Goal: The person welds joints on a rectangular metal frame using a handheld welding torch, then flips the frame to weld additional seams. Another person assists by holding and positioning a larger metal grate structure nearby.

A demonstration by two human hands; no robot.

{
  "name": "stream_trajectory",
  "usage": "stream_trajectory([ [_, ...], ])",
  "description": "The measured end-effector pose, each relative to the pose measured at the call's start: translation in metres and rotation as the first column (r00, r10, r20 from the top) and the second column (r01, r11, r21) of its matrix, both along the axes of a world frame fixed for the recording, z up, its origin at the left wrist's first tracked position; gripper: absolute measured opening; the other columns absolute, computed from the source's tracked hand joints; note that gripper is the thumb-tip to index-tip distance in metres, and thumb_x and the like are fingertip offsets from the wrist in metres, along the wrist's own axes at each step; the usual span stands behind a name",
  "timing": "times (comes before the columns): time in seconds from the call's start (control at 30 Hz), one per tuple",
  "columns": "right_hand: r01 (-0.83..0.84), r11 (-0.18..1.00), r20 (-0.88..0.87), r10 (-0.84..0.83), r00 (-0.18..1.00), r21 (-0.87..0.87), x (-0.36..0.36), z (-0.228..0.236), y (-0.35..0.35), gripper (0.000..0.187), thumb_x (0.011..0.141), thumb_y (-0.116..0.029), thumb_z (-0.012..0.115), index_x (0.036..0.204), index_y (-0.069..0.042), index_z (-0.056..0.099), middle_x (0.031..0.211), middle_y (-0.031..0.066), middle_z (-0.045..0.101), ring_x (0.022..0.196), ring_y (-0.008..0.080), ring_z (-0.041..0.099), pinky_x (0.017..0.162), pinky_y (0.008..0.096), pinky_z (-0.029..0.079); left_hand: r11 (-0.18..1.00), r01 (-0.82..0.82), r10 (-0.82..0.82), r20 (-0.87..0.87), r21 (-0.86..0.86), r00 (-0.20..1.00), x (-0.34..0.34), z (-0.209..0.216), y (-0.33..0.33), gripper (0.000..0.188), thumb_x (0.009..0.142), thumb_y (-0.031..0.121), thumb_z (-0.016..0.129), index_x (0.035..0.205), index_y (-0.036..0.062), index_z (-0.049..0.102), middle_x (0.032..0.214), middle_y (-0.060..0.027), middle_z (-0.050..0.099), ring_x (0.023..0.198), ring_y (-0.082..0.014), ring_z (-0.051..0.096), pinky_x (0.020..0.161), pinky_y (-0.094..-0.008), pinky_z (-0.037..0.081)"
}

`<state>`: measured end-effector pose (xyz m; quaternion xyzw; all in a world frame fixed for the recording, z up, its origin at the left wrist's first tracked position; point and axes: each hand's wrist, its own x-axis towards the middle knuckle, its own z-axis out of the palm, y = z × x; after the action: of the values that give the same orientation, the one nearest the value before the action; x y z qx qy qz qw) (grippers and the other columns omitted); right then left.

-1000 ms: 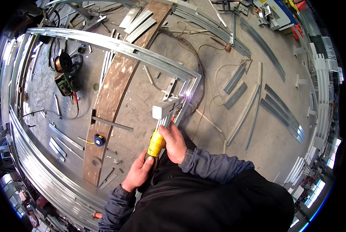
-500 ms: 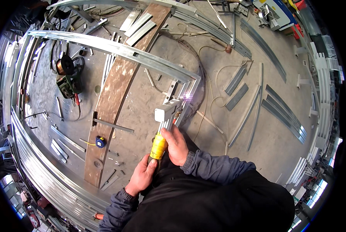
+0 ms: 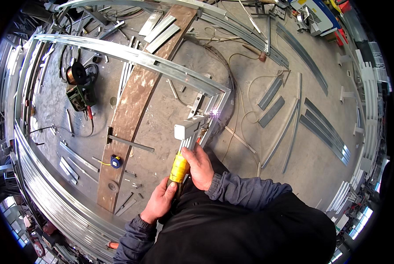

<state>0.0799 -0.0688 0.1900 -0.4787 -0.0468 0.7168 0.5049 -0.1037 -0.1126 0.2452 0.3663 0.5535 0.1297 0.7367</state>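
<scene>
Both my hands are closed on a handheld welding gun (image 3: 187,129) with a boxy white head and a yellow-wrapped handle (image 3: 179,169). My right hand (image 3: 198,165) grips the upper part, just below the head. Lower down, my left hand (image 3: 160,202) wraps the dark rear end of the handle. A bright violet-white glow (image 3: 214,113) burns at the gun's tip, against the corner of a galvanized metal frame (image 3: 221,99). The glare hides the exact contact point.
A rusty brown plank (image 3: 135,97) runs under the frame, bearing a blue tape measure (image 3: 115,161). A green wire feeder (image 3: 80,97) with a copper spool stands at left. Metal strips (image 3: 322,132) lie on the floor at right; long profiles (image 3: 51,193) line the left.
The view has shifted slightly. Both hands keep their grip on the welding gun, and the glow still burns at the frame's corner.
</scene>
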Motion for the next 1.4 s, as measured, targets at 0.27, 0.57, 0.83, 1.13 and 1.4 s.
stream_trajectory([
  [0.27,-0.009,1.000,0.020,0.008,1.000,0.014,-0.004,-0.002,0.002,0.032,0.109,-0.024,0.068,0.133,-0.004,0.058,0.114,0.0012,0.064,0.105,0.0098,0.059,0.097,0.0290,0.048,0.998,-0.037,0.039,0.045,-0.040,0.998,-0.005,-0.001,0.002,0.048,0.117,0.034,0.050,0.148,-0.0028,0.052,0.124,-0.0024,0.065,0.114,-0.0091,0.055,0.103,-0.0277,0.046],
  [0.57,-0.016,1.000,0.002,0.016,1.000,-0.010,-0.007,0.000,0.002,0.031,0.109,-0.024,0.068,0.131,-0.005,0.058,0.114,0.0012,0.065,0.104,0.0095,0.060,0.096,0.0288,0.049,0.999,-0.016,0.017,0.052,-0.030,0.999,-0.013,-0.009,-0.002,0.044,0.118,0.035,0.048,0.145,0.0013,0.053,0.111,0.0049,0.060,0.094,-0.0043,0.051,0.084,-0.0243,0.047],
  [0.83,-0.011,1.000,-0.007,0.011,1.000,-0.004,-0.010,-0.002,0.001,0.030,0.109,-0.023,0.069,0.131,-0.005,0.058,0.113,0.0010,0.065,0.103,0.0089,0.060,0.096,0.0283,0.049,0.999,-0.021,0.024,0.065,-0.046,0.998,-0.014,-0.005,0.002,0.044,0.118,0.036,0.048,0.145,0.0017,0.053,0.109,0.0052,0.060,0.093,-0.0040,0.051,0.083,-0.0239,0.047],
  [1.13,-0.016,1.000,-0.009,0.016,1.000,-0.020,-0.012,0.000,0.000,0.029,0.109,-0.023,0.068,0.130,-0.005,0.059,0.111,0.0004,0.065,0.102,0.0085,0.060,0.094,0.0275,0.050,0.998,-0.017,0.022,0.089,-0.054,0.996,-0.018,-0.008,0.000,0.042,0.118,0.032,0.047,0.146,0.0010,0.053,0.110,0.0056,0.060,0.094,-0.0039,0.050,0.084,-0.0238,0.047],
  [1.4,-0.029,1.000,-0.030,0.029,0.999,-0.011,-0.013,0.001,-0.001,0.033,0.109,-0.024,0.070,0.133,-0.006,0.057,0.114,0.0001,0.064,0.104,0.0095,0.060,0.096,0.0287,0.050,0.997,-0.011,0.018,0.094,-0.078,0.995,-0.023,-0.009,-0.002,0.041,0.118,0.032,0.048,0.144,0.0004,0.053,0.113,0.0046,0.060,0.096,-0.0044,0.050,0.086,-0.0240,0.046],
])
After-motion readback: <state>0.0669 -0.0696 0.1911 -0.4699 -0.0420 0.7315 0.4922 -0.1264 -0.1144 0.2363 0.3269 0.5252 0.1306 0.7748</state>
